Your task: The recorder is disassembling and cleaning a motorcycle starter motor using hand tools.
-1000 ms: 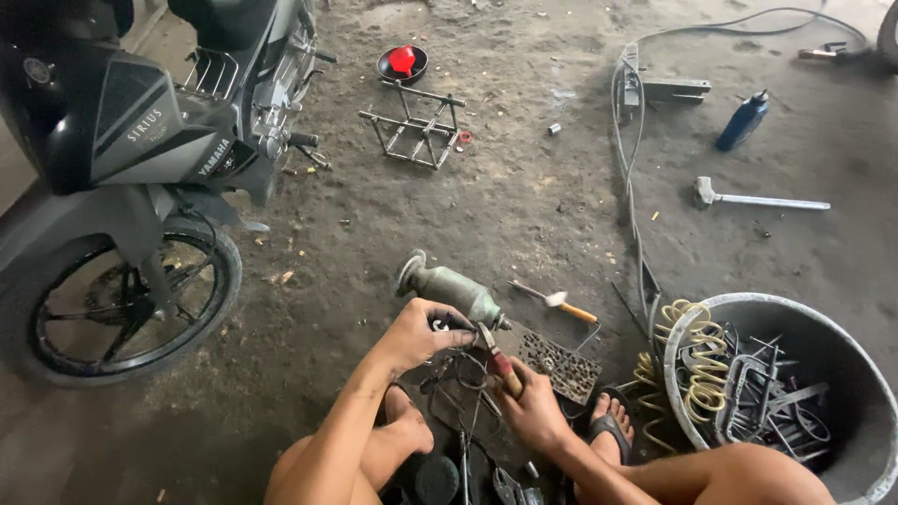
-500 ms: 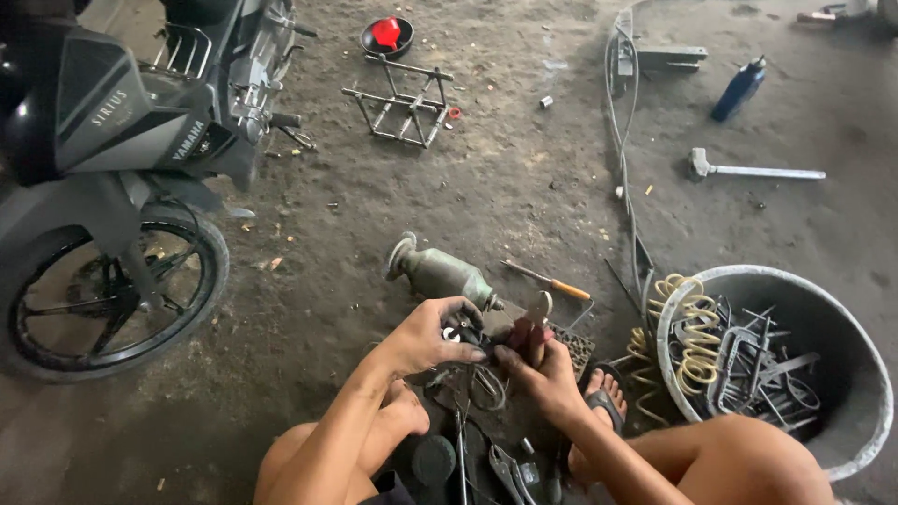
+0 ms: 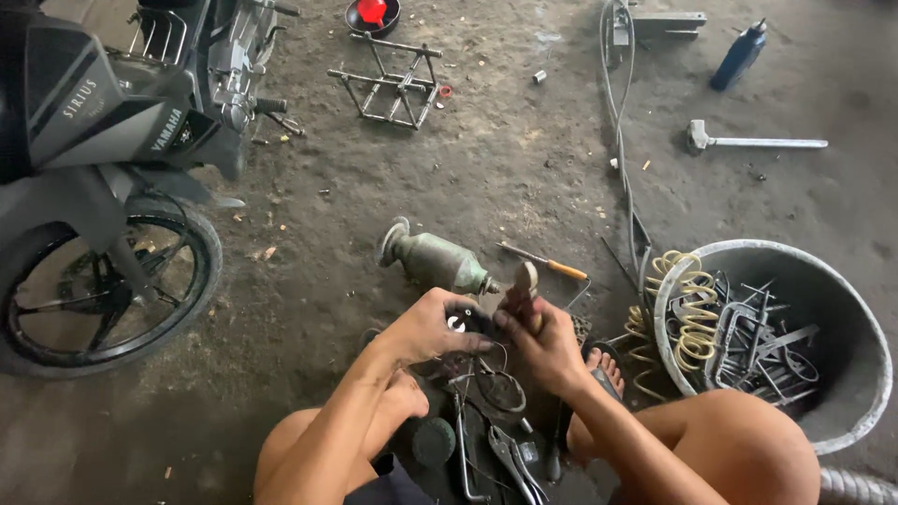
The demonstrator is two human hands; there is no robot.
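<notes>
Head view, lower centre: left hand (image 3: 432, 329) clamps a small dark round part (image 3: 460, 320); right hand (image 3: 545, 348) grips a wooden-handled tool (image 3: 522, 292), upright, touching the part from its right. Green motor housing (image 3: 435, 260) lies just above on the floor.

Bare dirt floor (image 3: 468, 178) lies open ahead of the left hand (image 3: 432, 325) and right hand (image 3: 541, 344), up to the metal frame (image 3: 391, 82). The green cylinder (image 3: 435, 259) and screwdriver (image 3: 544, 262) block the near ground; the tub (image 3: 847, 309) (full of metal scraps) closes the right, the motorcycle wheel (image 3: 103, 290) the left, pliers (image 3: 513, 456) crowd the lap
</notes>
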